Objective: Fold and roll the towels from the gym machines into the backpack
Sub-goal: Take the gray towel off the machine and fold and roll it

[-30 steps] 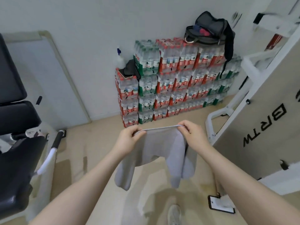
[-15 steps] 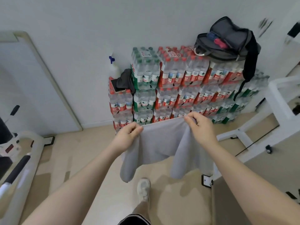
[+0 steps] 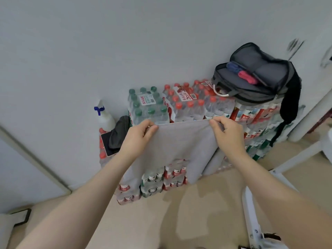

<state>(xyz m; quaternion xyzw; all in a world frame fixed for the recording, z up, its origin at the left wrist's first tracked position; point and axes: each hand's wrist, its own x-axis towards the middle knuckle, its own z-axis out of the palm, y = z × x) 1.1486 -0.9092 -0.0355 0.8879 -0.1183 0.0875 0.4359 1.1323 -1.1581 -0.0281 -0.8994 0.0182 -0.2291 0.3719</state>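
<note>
A grey towel point(image 3: 181, 144) hangs doubled over in front of me, its top edge stretched flat between my hands. My left hand point(image 3: 139, 136) pinches the left top corner and my right hand point(image 3: 227, 133) pinches the right one. Both hands are at the height of the upper bottle packs. A dark grey backpack point(image 3: 258, 76) lies open on top of the stacked water bottles at the upper right, with a blue roll point(image 3: 233, 67) and a red roll point(image 3: 247, 77) showing inside it. A black strap hangs down its right side.
Shrink-wrapped packs of water bottles point(image 3: 181, 103) are stacked against the white wall. A white spray bottle point(image 3: 105, 116), a phone point(image 3: 106, 143) and a black cloth point(image 3: 119, 134) sit on the lower left stack. White machine frame tubes point(image 3: 251, 218) run along the floor at right.
I have stepped closer to the bottle stack and backpack. My hands have lifted the towel higher and pulled its top edge wider and tauter. The machine seat at left has left the view.
</note>
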